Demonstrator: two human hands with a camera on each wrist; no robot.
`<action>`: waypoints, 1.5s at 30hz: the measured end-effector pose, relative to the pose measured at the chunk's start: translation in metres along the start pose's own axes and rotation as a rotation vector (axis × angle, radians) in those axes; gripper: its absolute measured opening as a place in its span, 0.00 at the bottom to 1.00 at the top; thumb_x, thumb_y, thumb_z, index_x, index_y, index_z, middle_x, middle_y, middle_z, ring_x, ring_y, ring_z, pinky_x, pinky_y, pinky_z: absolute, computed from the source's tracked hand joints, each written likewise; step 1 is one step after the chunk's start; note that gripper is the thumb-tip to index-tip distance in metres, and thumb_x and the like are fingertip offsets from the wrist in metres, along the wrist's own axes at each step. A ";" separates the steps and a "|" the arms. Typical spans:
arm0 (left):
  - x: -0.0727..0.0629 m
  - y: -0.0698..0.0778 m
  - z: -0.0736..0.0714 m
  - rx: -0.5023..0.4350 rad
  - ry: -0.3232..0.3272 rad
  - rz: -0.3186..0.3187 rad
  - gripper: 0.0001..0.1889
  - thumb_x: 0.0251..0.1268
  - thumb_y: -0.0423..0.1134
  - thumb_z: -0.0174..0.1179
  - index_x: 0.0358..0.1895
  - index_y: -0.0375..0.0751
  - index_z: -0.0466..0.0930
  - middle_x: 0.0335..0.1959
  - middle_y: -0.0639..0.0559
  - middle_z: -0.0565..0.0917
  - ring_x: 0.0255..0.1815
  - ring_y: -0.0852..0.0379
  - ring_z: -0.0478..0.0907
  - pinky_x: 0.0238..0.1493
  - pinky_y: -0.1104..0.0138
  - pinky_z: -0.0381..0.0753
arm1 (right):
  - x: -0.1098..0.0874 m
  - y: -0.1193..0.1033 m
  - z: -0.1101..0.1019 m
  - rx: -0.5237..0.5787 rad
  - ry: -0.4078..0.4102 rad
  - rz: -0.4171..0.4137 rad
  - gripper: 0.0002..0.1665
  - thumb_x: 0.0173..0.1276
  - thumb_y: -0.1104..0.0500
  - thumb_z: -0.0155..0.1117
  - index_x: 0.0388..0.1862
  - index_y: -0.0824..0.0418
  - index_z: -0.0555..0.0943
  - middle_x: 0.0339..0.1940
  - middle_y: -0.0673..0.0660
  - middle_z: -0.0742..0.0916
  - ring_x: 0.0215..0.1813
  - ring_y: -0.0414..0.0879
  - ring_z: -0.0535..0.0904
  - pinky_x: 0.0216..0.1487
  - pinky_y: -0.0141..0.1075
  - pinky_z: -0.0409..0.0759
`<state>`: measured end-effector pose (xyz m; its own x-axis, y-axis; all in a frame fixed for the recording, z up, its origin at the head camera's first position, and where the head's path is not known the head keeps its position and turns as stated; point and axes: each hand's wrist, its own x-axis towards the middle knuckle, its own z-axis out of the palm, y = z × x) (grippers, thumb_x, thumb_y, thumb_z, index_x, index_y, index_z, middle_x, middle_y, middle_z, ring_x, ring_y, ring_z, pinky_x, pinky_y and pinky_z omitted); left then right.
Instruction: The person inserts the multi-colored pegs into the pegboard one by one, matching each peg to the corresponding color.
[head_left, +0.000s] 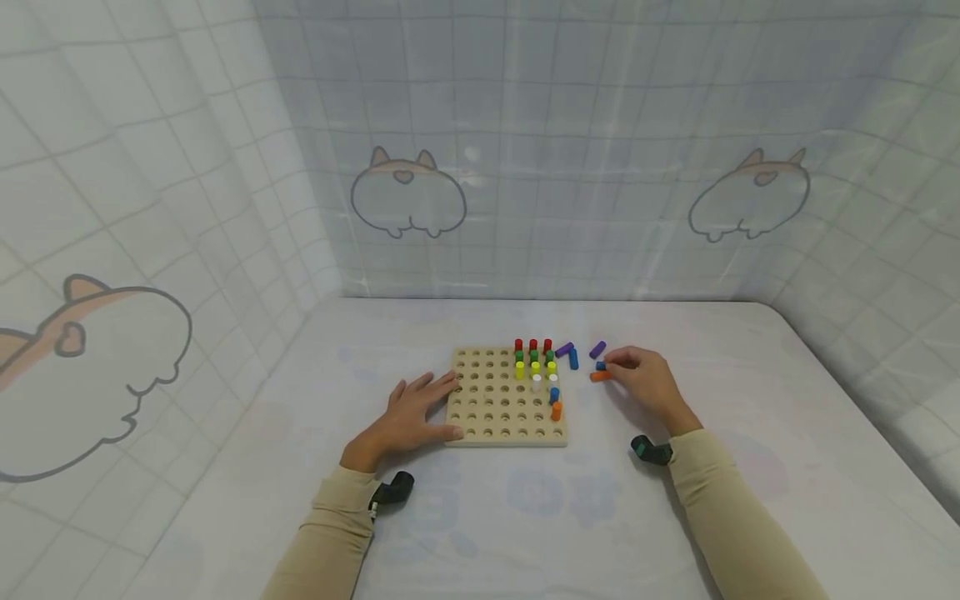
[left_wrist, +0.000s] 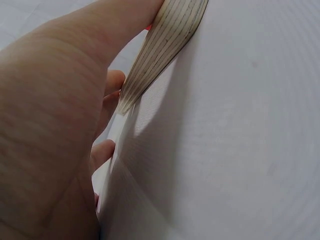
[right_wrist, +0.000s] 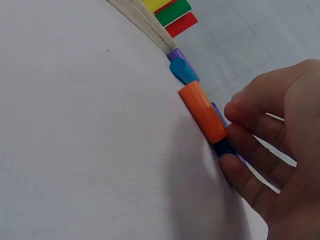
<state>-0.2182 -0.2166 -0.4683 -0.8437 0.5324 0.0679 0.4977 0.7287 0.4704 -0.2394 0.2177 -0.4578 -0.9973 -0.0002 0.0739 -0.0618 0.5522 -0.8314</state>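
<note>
A square wooden pegboard (head_left: 504, 446) lies flat, with rows of round holes. My left hand (head_left: 408, 415) rests at its left side, fingers extended and spread, fingertips and thumb on the edge; in the left wrist view it lies along the board's layered side (left_wrist: 172, 35). My right hand (head_left: 647, 382) is right of the board, thumb and fingertips pinching a blue peg (head_left: 601, 365) low at the table. An orange peg (right_wrist: 202, 111) lies right beside those fingertips, and the blue peg is mostly hidden behind it in the right wrist view.
Red pegs (head_left: 533, 344), green pegs (head_left: 534, 356), yellow pegs (head_left: 535, 367), white pegs (head_left: 536, 382), a blue peg (head_left: 554, 395) and an orange peg (head_left: 557, 411) stand on the board's right side. Loose nearby lie purple pegs (head_left: 597, 349) and another blue peg (head_left: 573, 359).
</note>
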 end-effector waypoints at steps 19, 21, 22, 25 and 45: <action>-0.001 0.003 0.000 0.012 0.007 -0.001 0.48 0.58 0.71 0.62 0.79 0.52 0.61 0.81 0.60 0.54 0.81 0.40 0.45 0.71 0.34 0.32 | -0.006 -0.002 0.009 -0.230 0.011 -0.153 0.06 0.69 0.60 0.69 0.43 0.59 0.88 0.44 0.56 0.88 0.46 0.52 0.80 0.49 0.47 0.81; -0.001 0.003 0.000 0.014 0.008 -0.002 0.48 0.58 0.70 0.62 0.79 0.51 0.61 0.81 0.60 0.54 0.81 0.41 0.45 0.71 0.34 0.32 | -0.006 -0.003 0.010 -0.241 0.008 -0.162 0.06 0.69 0.60 0.69 0.43 0.59 0.88 0.44 0.56 0.88 0.47 0.52 0.80 0.51 0.49 0.81; -0.001 0.003 0.000 0.014 0.008 -0.001 0.48 0.58 0.70 0.62 0.79 0.51 0.61 0.81 0.59 0.54 0.81 0.40 0.45 0.71 0.34 0.32 | -0.005 -0.003 0.010 -0.253 0.007 -0.167 0.06 0.69 0.60 0.69 0.43 0.59 0.88 0.44 0.56 0.88 0.47 0.52 0.81 0.51 0.50 0.81; 0.000 0.003 0.000 0.012 0.009 -0.002 0.48 0.58 0.70 0.62 0.79 0.51 0.61 0.81 0.59 0.54 0.81 0.40 0.45 0.71 0.34 0.32 | -0.005 -0.003 0.012 -0.281 0.001 -0.172 0.07 0.68 0.61 0.69 0.43 0.60 0.88 0.44 0.56 0.88 0.47 0.52 0.81 0.53 0.50 0.82; -0.001 0.004 -0.001 0.009 0.008 -0.011 0.49 0.58 0.70 0.63 0.79 0.51 0.60 0.81 0.59 0.55 0.80 0.40 0.46 0.72 0.34 0.32 | -0.005 -0.005 0.012 -0.009 -0.025 -0.024 0.11 0.74 0.57 0.62 0.51 0.58 0.84 0.51 0.58 0.86 0.48 0.53 0.80 0.49 0.44 0.82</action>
<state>-0.2154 -0.2146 -0.4654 -0.8507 0.5209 0.0702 0.4903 0.7382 0.4633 -0.2350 0.2043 -0.4607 -0.9962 -0.0342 0.0803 -0.0856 0.5597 -0.8243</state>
